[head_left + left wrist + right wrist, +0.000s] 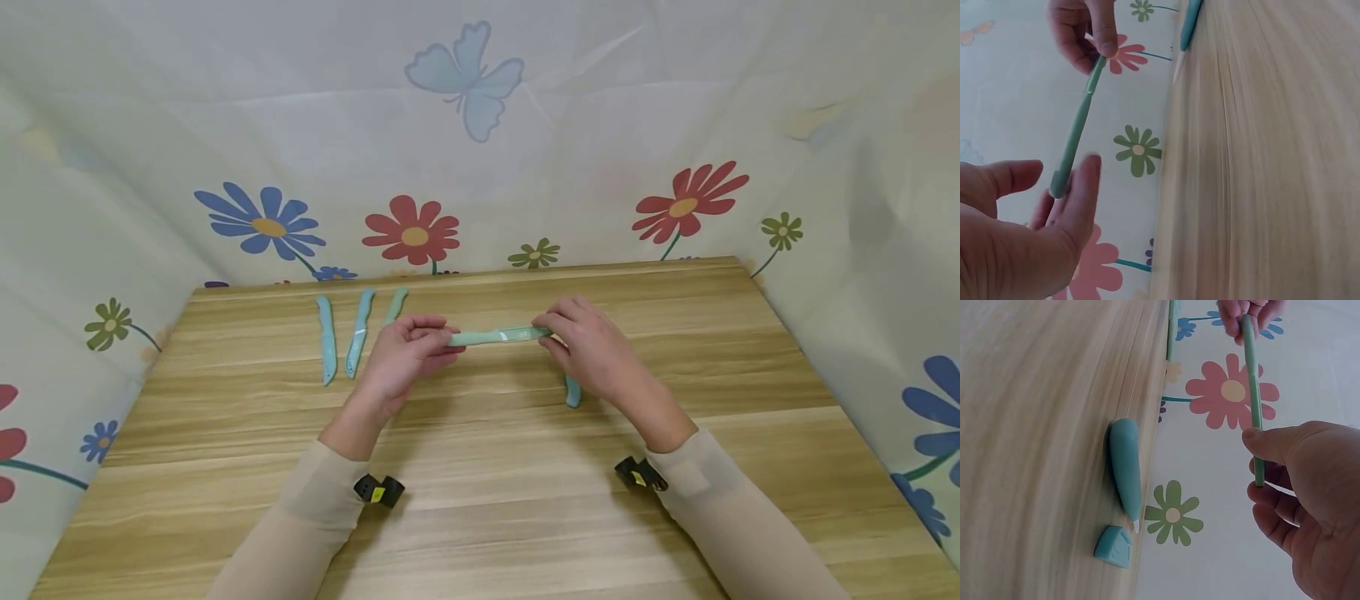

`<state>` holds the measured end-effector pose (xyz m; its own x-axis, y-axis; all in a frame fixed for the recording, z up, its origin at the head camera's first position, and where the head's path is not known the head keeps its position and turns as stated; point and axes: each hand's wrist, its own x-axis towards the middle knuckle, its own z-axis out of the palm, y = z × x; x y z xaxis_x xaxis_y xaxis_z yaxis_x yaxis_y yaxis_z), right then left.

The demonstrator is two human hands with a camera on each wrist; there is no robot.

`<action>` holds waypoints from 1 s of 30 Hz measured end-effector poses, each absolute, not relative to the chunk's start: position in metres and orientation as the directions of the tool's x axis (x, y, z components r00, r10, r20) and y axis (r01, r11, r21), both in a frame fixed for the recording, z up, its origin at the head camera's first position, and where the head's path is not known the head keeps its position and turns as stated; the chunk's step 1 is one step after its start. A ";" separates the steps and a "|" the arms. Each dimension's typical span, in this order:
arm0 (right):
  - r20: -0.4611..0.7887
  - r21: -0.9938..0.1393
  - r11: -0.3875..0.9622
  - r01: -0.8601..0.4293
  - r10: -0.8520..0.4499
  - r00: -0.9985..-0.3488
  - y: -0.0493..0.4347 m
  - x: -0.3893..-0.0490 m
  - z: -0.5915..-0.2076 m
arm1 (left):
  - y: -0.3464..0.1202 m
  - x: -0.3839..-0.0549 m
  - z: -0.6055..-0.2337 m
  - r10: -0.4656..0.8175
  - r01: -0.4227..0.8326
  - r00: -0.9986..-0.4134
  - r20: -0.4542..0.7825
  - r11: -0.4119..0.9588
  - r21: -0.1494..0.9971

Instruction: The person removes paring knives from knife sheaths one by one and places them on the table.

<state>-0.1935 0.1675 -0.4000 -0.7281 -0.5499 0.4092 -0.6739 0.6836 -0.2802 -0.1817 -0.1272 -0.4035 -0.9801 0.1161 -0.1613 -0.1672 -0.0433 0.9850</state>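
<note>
A green-handled knife [480,337] lies level between both hands above the table, with a green see-through cover over its blade. My right hand [596,346] pinches the covered end between thumb and fingers. At the handle end is my left hand [405,354]; in the left wrist view its thumb stands apart from the handle [1069,150] and its fingers extend loosely beside it. Under the right hand lies a knife with a blue handle [1125,462], partly hidden in the head view. A blue piece [1113,545] sits by its blade end.
Left of the hands lie a blue knife [327,342], a second blue knife [360,333] and a green knife [397,305] partly behind the left hand. A flower-printed cloth [562,167] borders the wooden table [480,500] at back and sides.
</note>
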 end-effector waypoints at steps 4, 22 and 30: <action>0.410 -0.272 0.687 -0.674 -0.551 -0.727 0.167 -0.193 -0.400 | -0.124 -0.178 -0.400 0.071 0.035 -0.997 0.016 0.273 0.961; 0.470 -0.217 0.660 -0.719 -0.575 -0.669 0.159 -0.188 -0.398 | -0.099 -0.163 -0.405 0.436 0.520 -0.792 0.426 0.848 0.099; 0.498 -0.203 0.651 -0.731 -0.574 -0.649 0.156 -0.187 -0.400 | -0.097 -0.163 -0.408 0.436 0.523 -0.776 0.456 0.848 0.079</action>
